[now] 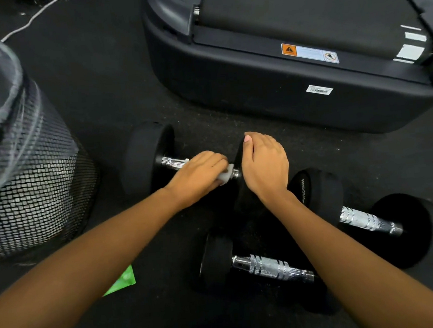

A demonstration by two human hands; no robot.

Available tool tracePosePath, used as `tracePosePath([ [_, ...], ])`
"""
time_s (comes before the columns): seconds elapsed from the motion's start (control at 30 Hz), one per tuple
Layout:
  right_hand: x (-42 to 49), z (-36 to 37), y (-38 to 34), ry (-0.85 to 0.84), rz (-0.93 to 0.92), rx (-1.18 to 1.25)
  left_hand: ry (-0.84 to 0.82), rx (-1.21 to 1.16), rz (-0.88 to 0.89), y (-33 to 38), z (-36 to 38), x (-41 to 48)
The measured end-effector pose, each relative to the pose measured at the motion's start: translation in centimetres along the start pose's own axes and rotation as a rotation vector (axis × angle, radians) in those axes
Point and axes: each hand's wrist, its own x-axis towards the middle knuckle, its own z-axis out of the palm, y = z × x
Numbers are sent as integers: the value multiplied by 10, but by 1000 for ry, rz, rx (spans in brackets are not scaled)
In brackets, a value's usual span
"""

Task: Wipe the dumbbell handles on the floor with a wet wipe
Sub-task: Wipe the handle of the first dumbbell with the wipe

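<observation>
The far dumbbell (151, 153) lay on the floor (115, 99) beside the treadmill (257, 102); its handle (174, 163) was being rubbed with the wet wipe (225, 175), pinched against the bar by the left grip (198, 177), while its right head was clasped by the right grip (265, 164). The nearest dumbbell (271, 266) and the right-hand dumbbell (369, 221) were judged unwiped. The treadmill's orange warning label (309, 53) and barcode sticker (319, 90) could not be read.
</observation>
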Motion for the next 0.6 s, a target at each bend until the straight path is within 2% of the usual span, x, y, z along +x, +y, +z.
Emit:
tracePosePath([
  [0.17,1,2,0,0,-7,2,-15,27,15,-22,-4,-16],
  [0.3,2,2,0,-4,1,4,49,-25,-124,-12,5,-11],
  [0.4,2,1,-1,-3,4,8,21,-72,-228,-5,10,1],
  [0.53,1,-1,0,-13,1,8,-47,-5,-62,-3,11,3],
  [0.6,0,-1,0,-15,2,8,-55,13,-62,-10,5,-1],
])
